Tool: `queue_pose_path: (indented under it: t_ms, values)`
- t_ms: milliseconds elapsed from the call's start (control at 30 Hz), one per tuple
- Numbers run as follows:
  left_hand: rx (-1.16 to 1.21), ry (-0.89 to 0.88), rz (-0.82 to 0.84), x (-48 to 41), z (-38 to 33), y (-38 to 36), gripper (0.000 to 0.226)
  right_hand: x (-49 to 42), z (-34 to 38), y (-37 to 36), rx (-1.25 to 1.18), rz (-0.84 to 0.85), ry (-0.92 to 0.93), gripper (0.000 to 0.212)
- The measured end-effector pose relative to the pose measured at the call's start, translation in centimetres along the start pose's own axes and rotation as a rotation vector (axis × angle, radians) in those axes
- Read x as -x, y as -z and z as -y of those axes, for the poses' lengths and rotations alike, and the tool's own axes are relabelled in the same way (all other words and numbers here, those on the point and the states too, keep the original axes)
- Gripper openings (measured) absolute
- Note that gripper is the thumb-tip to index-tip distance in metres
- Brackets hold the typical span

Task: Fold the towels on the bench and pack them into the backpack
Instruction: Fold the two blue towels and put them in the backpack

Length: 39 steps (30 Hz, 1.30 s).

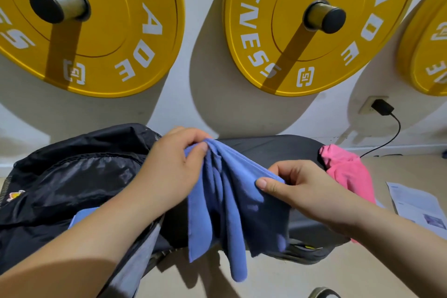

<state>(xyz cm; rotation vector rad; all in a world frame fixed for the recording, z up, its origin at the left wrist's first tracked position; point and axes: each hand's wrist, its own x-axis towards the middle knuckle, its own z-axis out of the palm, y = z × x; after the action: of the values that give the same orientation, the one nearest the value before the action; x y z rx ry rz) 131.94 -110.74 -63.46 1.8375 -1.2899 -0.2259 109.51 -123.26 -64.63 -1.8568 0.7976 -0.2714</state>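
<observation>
A blue towel [227,203] hangs in loose folds above the dark bench [273,150], its lower end dangling past the bench's near edge. My left hand [174,167] pinches its upper edge at the left. My right hand [297,186] pinches the same edge further right, thumb on top. The black backpack [72,176] lies on the bench's left part, under my left forearm, with a bit of blue cloth [83,215] showing beside that forearm. A pink towel [348,172] lies crumpled at the bench's right end.
Yellow weight plates [314,31] hang on pegs on the wall behind the bench. A charger [382,106] sits in a wall socket at the right, its cable running down. Printed paper [418,205] lies on the floor at the right. A shoe tip [324,294] shows at the bottom.
</observation>
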Motion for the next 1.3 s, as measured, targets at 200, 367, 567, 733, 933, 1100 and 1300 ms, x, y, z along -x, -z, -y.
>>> queue_pose_path:
  t_ms: [200, 367, 567, 733, 933, 1100, 1300]
  values:
    - [-0.064, 0.238, -0.123, -0.5, 2.7, 1.5, 0.012, -0.6, -0.7, 0.6, -0.082, -0.206, -0.014, 0.026]
    - [-0.024, 0.457, 0.095, 1.0, 2.0, 0.2, 0.005, -0.5, 0.2, 0.4, -0.195, -0.293, 0.057, 0.038]
    - [0.210, 0.470, 0.237, 2.2, -0.2, -1.7, 0.011, -0.1, 1.0, -0.7, -0.268, -0.288, 0.019, 0.026]
    - [0.300, 0.468, 0.126, 2.1, -1.2, -2.3, 0.011, 0.3, 1.2, -2.5, -0.310, -0.176, 0.001, 0.027]
    - [0.735, 0.647, 0.191, 2.7, -2.8, -3.3, 0.030, 0.2, 1.3, -4.0, -0.290, -0.107, 0.003, 0.024]
    - [0.948, 0.741, 0.199, 2.4, -3.1, -2.8, 0.030, 0.0, 1.7, -3.9, -0.329, -0.134, -0.020, 0.018]
    - [0.738, 0.674, 0.184, 3.0, -3.0, -3.2, 0.012, 0.3, 2.6, -3.9, -0.400, -0.189, -0.036, 0.012]
